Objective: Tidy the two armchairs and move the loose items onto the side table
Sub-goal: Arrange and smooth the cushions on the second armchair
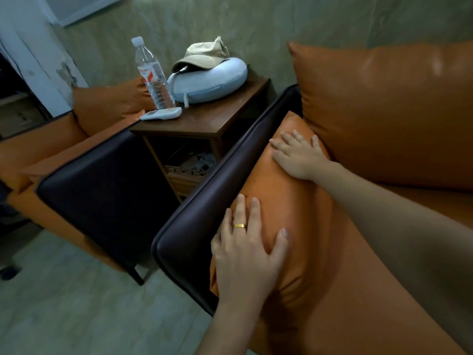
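Both my hands lie flat on the orange arm cushion [294, 201] of the right armchair, inside its dark side panel [220, 180]. My left hand [245, 249], with a gold ring, presses the cushion's near end, fingers spread. My right hand [299, 155] rests on its far end, by the large orange back cushion [384, 108]. The wooden side table [217, 116] between the chairs holds a water bottle [153, 75], a white remote [162, 114] and a light blue neck pillow [210, 83] with a beige cap [202, 57] on top. The left armchair [76, 162] stands beyond.
The side table has a lower shelf [189, 167] with papers and small things. A pale tiled floor [76, 303] lies in front of the chairs. A greenish wall [230, 21] runs behind. Dark furniture [12, 111] sits at the far left.
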A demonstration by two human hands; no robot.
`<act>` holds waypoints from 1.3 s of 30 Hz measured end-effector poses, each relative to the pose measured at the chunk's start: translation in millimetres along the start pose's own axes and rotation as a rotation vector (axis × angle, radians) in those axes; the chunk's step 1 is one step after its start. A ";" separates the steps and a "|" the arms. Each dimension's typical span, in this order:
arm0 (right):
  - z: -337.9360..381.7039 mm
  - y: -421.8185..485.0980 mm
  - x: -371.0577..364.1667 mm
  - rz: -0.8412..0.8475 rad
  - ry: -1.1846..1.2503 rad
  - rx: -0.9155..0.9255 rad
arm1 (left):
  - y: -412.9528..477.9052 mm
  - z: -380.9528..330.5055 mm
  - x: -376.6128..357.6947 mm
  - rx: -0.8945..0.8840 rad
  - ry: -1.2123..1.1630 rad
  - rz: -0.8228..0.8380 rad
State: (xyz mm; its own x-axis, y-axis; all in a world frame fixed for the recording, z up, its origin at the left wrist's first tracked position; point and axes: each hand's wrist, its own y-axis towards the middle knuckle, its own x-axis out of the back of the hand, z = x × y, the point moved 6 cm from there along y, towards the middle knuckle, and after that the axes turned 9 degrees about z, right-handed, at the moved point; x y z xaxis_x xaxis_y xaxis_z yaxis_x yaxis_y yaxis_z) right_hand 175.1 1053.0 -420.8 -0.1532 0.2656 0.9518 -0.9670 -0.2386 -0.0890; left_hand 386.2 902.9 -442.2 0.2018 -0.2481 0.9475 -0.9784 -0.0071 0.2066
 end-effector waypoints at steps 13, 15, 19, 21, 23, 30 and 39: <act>-46.2 44.0 19.4 -0.046 0.287 -0.296 | 2.0 9.2 -12.4 -0.024 -0.069 -0.054; -46.6 20.9 0.9 -0.038 0.323 -0.287 | 1.5 9.6 -11.0 -0.016 -0.088 -0.050; -31.9 -59.4 -42.5 -0.023 0.453 -0.207 | -2.3 6.8 -5.0 -0.016 -0.097 -0.056; -13.5 -111.1 -59.8 0.009 0.610 -0.151 | -3.6 7.7 -1.4 -0.025 -0.117 -0.008; 2.2 -155.5 -75.7 -0.041 0.723 -0.129 | -4.2 7.9 5.7 -0.063 -0.122 0.056; 59.2 -230.4 -129.6 -0.407 0.970 -0.146 | -18.6 19.4 27.1 -0.223 -0.034 0.281; 55.0 -214.6 -162.2 -0.767 0.917 -0.183 | -11.8 28.2 -8.1 -0.217 -0.094 0.003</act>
State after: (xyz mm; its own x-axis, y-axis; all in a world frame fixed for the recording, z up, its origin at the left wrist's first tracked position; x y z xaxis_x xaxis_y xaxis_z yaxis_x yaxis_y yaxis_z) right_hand 418.7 1009.7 -539.9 0.4575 0.8616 0.2200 -0.8727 0.3877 0.2968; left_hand 394.8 877.6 -459.1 0.1844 -0.3369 0.9233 -0.9445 0.1992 0.2613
